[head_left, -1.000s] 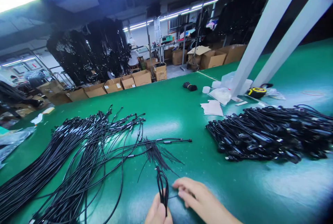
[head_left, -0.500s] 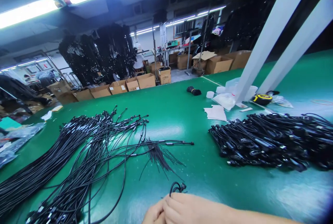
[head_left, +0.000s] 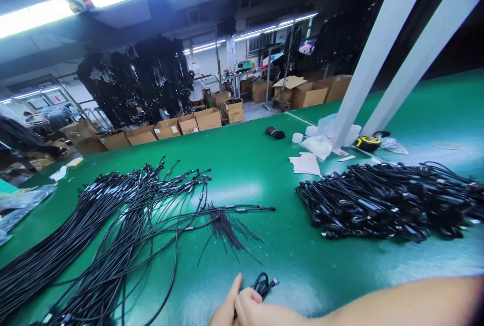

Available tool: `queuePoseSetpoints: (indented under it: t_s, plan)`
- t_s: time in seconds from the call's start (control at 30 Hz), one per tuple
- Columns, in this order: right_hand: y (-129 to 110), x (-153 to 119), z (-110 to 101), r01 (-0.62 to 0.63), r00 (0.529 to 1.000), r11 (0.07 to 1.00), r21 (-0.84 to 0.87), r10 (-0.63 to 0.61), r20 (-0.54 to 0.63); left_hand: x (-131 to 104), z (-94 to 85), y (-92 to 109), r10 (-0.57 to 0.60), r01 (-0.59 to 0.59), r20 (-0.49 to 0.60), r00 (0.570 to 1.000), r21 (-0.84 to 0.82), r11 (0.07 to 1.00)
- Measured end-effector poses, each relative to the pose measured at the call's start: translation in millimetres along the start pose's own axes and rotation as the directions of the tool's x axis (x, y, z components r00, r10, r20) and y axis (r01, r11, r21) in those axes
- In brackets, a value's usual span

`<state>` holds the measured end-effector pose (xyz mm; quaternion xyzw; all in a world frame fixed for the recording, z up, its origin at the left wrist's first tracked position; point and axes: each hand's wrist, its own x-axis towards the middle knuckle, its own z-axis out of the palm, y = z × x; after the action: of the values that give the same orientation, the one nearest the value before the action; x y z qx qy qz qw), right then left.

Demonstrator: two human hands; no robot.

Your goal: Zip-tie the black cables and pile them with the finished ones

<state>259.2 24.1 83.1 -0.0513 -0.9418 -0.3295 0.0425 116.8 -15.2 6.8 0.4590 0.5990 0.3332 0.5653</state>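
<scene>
At the bottom edge, a coiled black cable (head_left: 263,284) with a small metal-tipped plug sticks out from between my two hands. My right hand (head_left: 260,312) is closed on the coil, its fingers curled and its forearm coming in from the right. My left hand (head_left: 225,308) presses against it from the left, one finger pointing up along the coil and the rest hidden. Ahead of them lies a small fan of thin black ties (head_left: 224,225). Long straight black cables (head_left: 124,245) with grey sleeves spread to the left.
A heap of bundled black cables (head_left: 381,202) covers the right of the green table (head_left: 242,164). Behind it are white posts (head_left: 365,63), a yellow tape measure (head_left: 367,143), plastic bags (head_left: 317,145) and torn paper (head_left: 304,163). Cardboard boxes (head_left: 207,119) stand beyond the far edge.
The view has shifted slightly. My right hand has turned and lowered, showing more of the coiled cable, and a left finger now points up beside it.
</scene>
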Motion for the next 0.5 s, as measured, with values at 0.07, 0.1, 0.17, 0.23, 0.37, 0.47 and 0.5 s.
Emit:
queuePoseSetpoints:
  t_s: [0.07, 0.1, 0.17, 0.23, 0.37, 0.47, 0.5]
  plan:
    - [-7.4, 5.1, 12.2, -0.088, 0.994, 0.984, 0.153, 0.076, 0.083, -1.1, 0.7, 4.8, 0.044, -0.04, -0.026, 0.999, 0.133, 0.99]
    - [-6.6, 7.6, 17.0, -0.154, 0.983, 0.951, 0.27, 0.119, 0.141, -1.4, 0.9, 8.2, 0.078, -0.072, -0.033, 0.996, 0.168, 0.983]
    - [3.4, 11.7, 24.1, -0.281, 0.952, 0.844, 0.456, 0.186, 0.243, -0.3, 1.4, 16.9, 0.141, -0.128, -0.054, 0.988, 0.196, 0.972]
    - [20.4, 14.5, 27.4, -0.37, 0.926, 0.765, 0.528, 0.257, 0.277, 4.4, 2.1, 27.5, 0.162, -0.143, -0.11, 0.981, 0.167, 0.976]
    - [45.6, 22.1, 26.3, -0.568, 0.803, 0.48, 0.669, 0.499, 0.325, 19.9, -1.5, 49.9, 0.104, -0.149, -0.266, 0.958, -0.157, 0.976]
    - [43.3, 27.7, 26.2, -0.6, 0.684, 0.188, 0.777, 0.624, 0.377, 22.8, -14.5, 63.6, 0.196, -0.273, -0.286, 0.938, -0.263, 0.925]
    - [40.6, 27.9, 27.4, -0.579, 0.661, 0.094, 0.81, 0.636, 0.399, 20.5, -19.9, 66.6, 0.254, -0.325, -0.306, 0.918, -0.211, 0.922]
